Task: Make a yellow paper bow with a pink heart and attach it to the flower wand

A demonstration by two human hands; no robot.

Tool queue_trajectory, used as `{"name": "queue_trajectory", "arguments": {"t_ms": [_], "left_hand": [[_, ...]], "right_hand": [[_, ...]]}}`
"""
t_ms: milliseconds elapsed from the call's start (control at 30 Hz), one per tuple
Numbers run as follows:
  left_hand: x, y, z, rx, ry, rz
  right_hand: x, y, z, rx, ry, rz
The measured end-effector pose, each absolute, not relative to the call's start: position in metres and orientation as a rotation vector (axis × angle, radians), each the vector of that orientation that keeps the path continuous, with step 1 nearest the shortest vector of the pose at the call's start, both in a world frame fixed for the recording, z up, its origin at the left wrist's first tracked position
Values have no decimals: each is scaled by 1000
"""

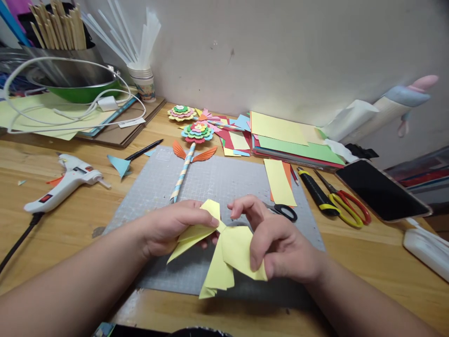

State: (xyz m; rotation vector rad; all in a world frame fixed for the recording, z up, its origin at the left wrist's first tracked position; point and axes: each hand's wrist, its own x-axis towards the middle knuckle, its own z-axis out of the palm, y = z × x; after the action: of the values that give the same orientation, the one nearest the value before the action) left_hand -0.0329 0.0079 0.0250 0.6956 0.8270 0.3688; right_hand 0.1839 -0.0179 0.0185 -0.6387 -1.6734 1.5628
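A folded yellow paper piece [238,248] is held above the grey cutting mat [154,182], with flaps spreading left, right and down from a narrow middle. My left hand [182,224] is closed on its left part, the thumb lying on top near the middle. My right hand [277,243] pinches the lower corner of the right flap between thumb and a finger, its index finger raised and bent. Beyond the hands, a striped paper stick [183,173] with orange pleated wings [204,154] rests on the mat. Black-handled scissors [286,212] lie partly behind my right hand.
On the left are a glue gun [70,180], a black pen [144,150] and blue paper [119,165]. Paper flowers [197,132] and stacked coloured paper [291,145] stand behind. A cutter [317,192], red-yellow scissors [345,203] and a phone [382,187] are on the right.
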Motion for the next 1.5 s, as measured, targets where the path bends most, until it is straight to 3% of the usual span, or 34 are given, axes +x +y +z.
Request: {"name": "queue_trajectory", "arguments": {"t_ms": [133, 367, 1067, 1500], "left_hand": [[-29, 6, 26, 733, 857, 461], [-25, 4, 26, 1022, 1064, 530], [-19, -6, 26, 1153, 1155, 526], [-16, -7, 19, 932, 1065, 611]], "right_hand": [[179, -19, 18, -811, -1623, 1590], [172, -20, 11, -1232, -1634, 1235], [167, -24, 16, -1256, -1754, 1032], [168, -23, 11, -1283, -1696, 952]]}}
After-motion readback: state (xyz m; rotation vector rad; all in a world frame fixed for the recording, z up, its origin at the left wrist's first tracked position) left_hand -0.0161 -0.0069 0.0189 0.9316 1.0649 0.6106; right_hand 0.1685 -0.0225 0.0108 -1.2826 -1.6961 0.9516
